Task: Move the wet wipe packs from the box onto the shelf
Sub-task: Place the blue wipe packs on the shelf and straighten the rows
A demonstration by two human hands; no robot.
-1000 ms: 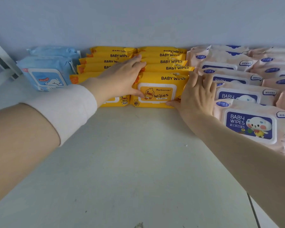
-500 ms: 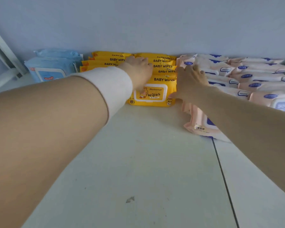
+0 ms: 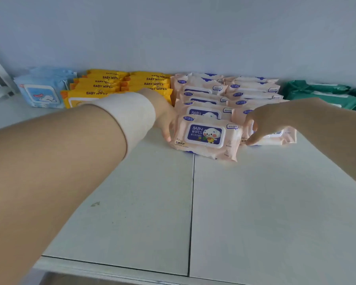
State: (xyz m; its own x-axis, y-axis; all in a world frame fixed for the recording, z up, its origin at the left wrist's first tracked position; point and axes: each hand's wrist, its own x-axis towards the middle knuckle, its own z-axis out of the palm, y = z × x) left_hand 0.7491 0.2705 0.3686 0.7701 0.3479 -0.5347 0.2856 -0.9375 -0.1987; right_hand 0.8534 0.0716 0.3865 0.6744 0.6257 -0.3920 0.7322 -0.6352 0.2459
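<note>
Two bare hands reach across a pale shelf (image 3: 255, 202) toward rows of wet wipe packs set against a grey-blue wall (image 3: 173, 27). We see the left hand (image 3: 164, 120), a white wristband (image 3: 130, 114) on its wrist, laid against the left edge of the front pink pack (image 3: 206, 136). Its fingers (image 3: 168, 136) lie fairly straight and together down that edge, touching it; the thumb is hidden from us. The right hand (image 3: 265, 124) is curled over the left end of the neighbouring pack (image 3: 284, 136), thumb at the front edge and fingers bent over the top, so it grips that pack. Both packs lie label up on the shelf, side by side and touching, at the front of two pink rows (image 3: 224, 89) (each pack overlaps the one behind). To the left of those we find two rows of yellow packs (image 3: 111, 85), then blue packs (image 3: 41, 93) at the far left. Green packs (image 3: 321, 93) sit at the far right. A dark seam (image 3: 191, 212) runs front to back across the shelf.
</note>
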